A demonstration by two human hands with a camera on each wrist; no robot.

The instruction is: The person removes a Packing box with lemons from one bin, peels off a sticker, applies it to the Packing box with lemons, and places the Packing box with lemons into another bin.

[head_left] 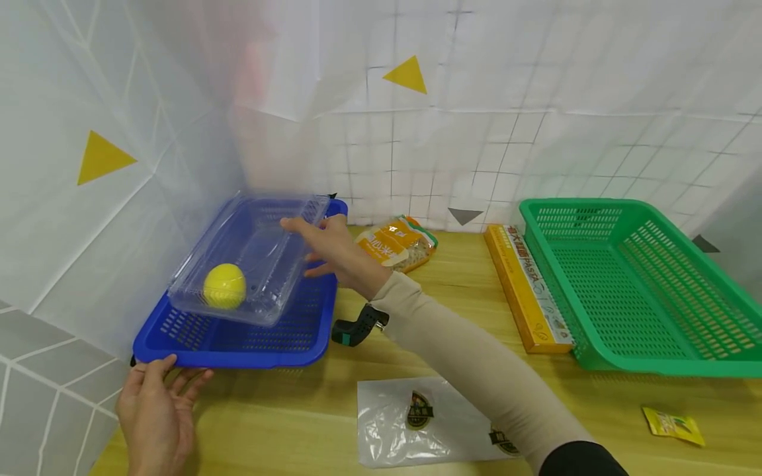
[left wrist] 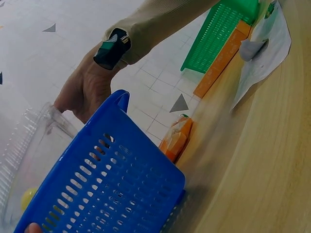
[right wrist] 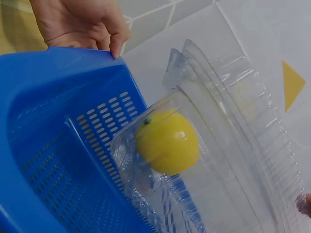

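Note:
My right hand (head_left: 342,254) grips the right edge of a clear plastic clamshell box (head_left: 262,258), which is tilted over the blue basket (head_left: 238,360). Inside the box, at its lower end, lies a round yellow fruit (right wrist: 167,142) with a small green stem spot. With the thumb on the rim, my left hand (head_left: 157,413) holds the basket's near left corner. In the left wrist view, the basket side (left wrist: 112,179) hides part of the box, and only a thumb tip of the left hand shows.
An orange snack bag (head_left: 395,244) lies by the back wall. A pasta box (head_left: 524,291) leans along the green basket (head_left: 655,363) at right. In front are a clear printed bag (head_left: 393,423) and a small yellow packet (head_left: 673,425). A black strap (head_left: 357,327) hangs at the right wrist.

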